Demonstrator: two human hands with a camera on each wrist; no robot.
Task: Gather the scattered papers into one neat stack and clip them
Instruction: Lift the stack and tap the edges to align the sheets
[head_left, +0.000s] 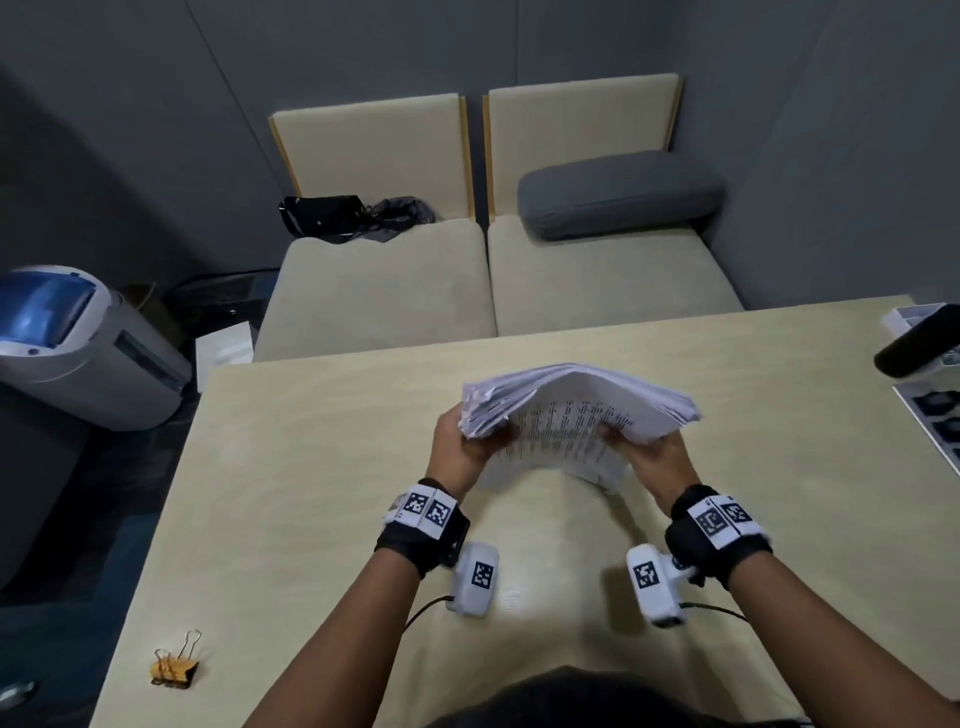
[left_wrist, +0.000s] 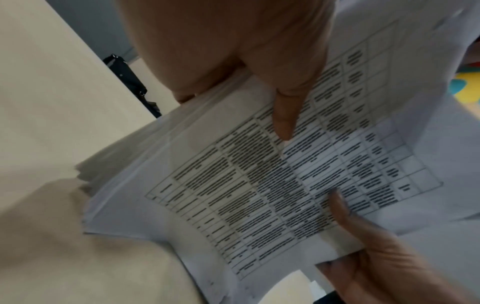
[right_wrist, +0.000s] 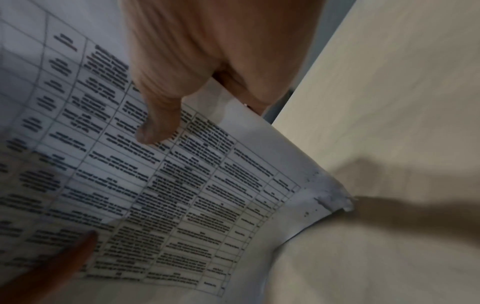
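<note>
Held upright above the table (head_left: 311, 467), its lower edge on or just over it, the thick, floppy paper stack (head_left: 576, 410) bows between left hand (head_left: 465, 447) and right hand (head_left: 657, 457), each gripping a side edge, so the loose, slippery sheets want firm side holds.

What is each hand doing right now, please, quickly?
Left hand: grips the left end of the paper stack, thumb on the printed sheet.
Right hand: grips the stack's right end, held above the table.
</note>
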